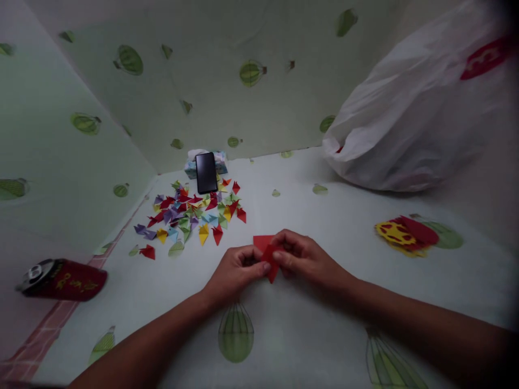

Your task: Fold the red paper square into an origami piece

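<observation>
A small red paper piece (268, 254) is held low over the pale cloth with green balloon prints (284, 335), partly folded into a point. My left hand (235, 270) pinches its left side with fingers closed. My right hand (300, 255) grips its right side, fingers curled over the top edge. Both hands meet at the paper in the middle of the view. Part of the paper is hidden under my fingers.
A heap of several small folded paper pieces in many colours (192, 213) lies beyond my hands, with a black phone (206, 172) leaning on a tissue pack. A red can (60, 279) lies at left. Red and yellow papers (405, 235) sit at right, below a white plastic bag (417, 108).
</observation>
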{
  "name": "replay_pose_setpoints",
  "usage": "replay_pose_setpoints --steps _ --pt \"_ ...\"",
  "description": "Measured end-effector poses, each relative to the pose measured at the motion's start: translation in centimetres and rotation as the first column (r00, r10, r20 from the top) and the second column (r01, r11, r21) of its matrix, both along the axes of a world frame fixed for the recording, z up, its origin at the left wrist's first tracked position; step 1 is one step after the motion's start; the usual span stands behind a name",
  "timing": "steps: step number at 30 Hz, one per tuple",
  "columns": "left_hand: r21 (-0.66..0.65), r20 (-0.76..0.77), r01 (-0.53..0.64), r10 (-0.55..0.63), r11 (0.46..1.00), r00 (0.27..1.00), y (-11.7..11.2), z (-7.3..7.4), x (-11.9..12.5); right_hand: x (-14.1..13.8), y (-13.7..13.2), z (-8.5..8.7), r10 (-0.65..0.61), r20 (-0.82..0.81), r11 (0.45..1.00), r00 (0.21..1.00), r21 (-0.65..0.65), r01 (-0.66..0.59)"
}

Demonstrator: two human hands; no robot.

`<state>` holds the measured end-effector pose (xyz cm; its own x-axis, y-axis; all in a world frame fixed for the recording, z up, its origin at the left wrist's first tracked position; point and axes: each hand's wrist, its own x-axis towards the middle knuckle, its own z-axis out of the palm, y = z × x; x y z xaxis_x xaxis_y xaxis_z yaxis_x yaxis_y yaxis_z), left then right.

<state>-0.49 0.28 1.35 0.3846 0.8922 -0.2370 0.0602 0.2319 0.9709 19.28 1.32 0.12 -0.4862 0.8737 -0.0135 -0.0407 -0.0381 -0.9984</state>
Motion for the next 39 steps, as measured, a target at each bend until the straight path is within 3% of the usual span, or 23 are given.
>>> replay_pose_setpoints --steps 10,16,20,28,37,39 --pt "-0.032 -0.020 -0.054 0.054 0.998 0.998 -0.2 0.2 0.4 -0.1 -0.1 -0.3 -0.019 0.063 0.999 0.998 0.045 0.016" --pt "-0.078 0.047 -0.157 0.161 0.984 0.986 -0.3 -0.2 0.7 -0.2 -0.2 -0.2 -0.039 0.082 0.991 0.996 0.129 0.028" --pt "-0.195 0.150 -0.140 0.171 0.971 0.974 -0.2 -0.9 0.8 0.0 -0.1 -0.8 -0.067 0.136 0.977 0.988 0.209 0.037" --pt "-0.249 0.195 -0.143 0.194 0.958 0.961 0.0 -1.3 0.6 0.2 0.2 -1.1 -0.080 0.132 0.952 0.988 0.303 0.037" --pt "-0.214 0.198 -0.111 0.154 0.971 0.968 -0.1 -1.3 0.6 0.2 0.3 -1.3 -0.110 0.102 0.934 0.989 0.351 0.068" --pt "-0.195 0.151 -0.128 0.159 0.972 0.976 -0.1 -1.5 0.5 0.1 0.3 -1.2 -0.092 0.085 0.954 0.992 0.294 0.064"
